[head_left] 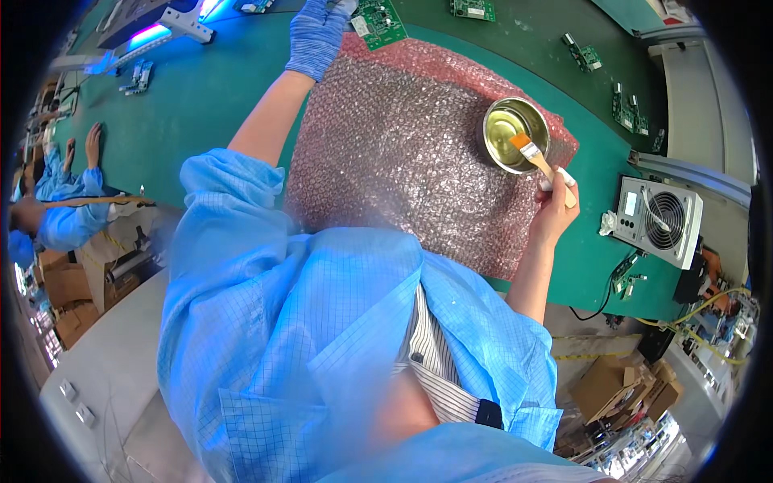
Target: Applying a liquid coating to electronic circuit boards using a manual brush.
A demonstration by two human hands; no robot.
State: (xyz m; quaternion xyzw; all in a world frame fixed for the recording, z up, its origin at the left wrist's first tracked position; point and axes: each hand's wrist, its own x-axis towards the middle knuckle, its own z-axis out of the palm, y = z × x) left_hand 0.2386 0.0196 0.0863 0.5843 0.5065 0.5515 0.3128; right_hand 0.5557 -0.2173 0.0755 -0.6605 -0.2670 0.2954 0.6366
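Observation:
My left hand [314, 42], in a blue striped knit glove, reaches to the top edge of the picture. Its fingertips meet the left side of a green circuit board [382, 26] and appear closed on it; part of the hand is cut off. In my right hand [552, 208] is a flat paintbrush [541, 163] with a wooden handle; white covers show on some of the fingers. The orange brush end lies over a round metal bowl [488, 135] holding yellowish liquid. Under bowl and board spreads pinkish bubble wrap [403, 137].
More circuit boards [473, 9] lie at the far side and on the right [628, 109]. A grey-white fan unit [660, 219] stands at the right of the green table [201, 97]. A lit purple-blue lamp [151, 34] is at the upper left. Another person's hands [93, 145] are at the left.

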